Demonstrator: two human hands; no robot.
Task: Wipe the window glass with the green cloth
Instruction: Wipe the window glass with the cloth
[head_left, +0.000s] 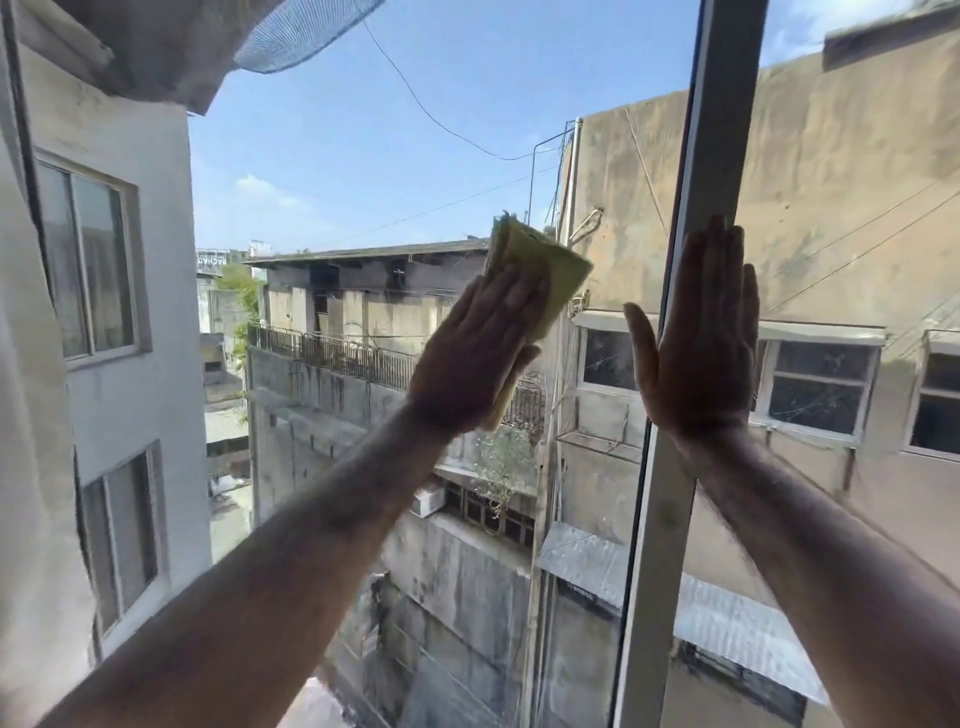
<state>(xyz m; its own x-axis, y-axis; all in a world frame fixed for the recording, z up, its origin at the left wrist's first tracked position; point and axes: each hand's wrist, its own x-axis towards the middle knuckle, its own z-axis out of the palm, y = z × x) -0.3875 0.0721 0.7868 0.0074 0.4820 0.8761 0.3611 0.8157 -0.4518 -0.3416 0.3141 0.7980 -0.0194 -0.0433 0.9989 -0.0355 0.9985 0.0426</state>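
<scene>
A folded green cloth (540, 270) is pressed flat against the window glass (363, 171) at mid height, near the centre of the pane. My left hand (478, 353) lies over the cloth's lower part, palm to the glass, fingers together and pointing up to the right. The cloth's top and right edge stick out past my fingers. My right hand (701, 343) rests flat and open, fingers upward, over the grey vertical window frame (660, 519) and the glass beside it. It holds nothing.
The vertical frame bar divides the large left pane from a right pane (857, 208). A light curtain (31, 415) hangs along the left edge. Outside are concrete buildings, cables and blue sky.
</scene>
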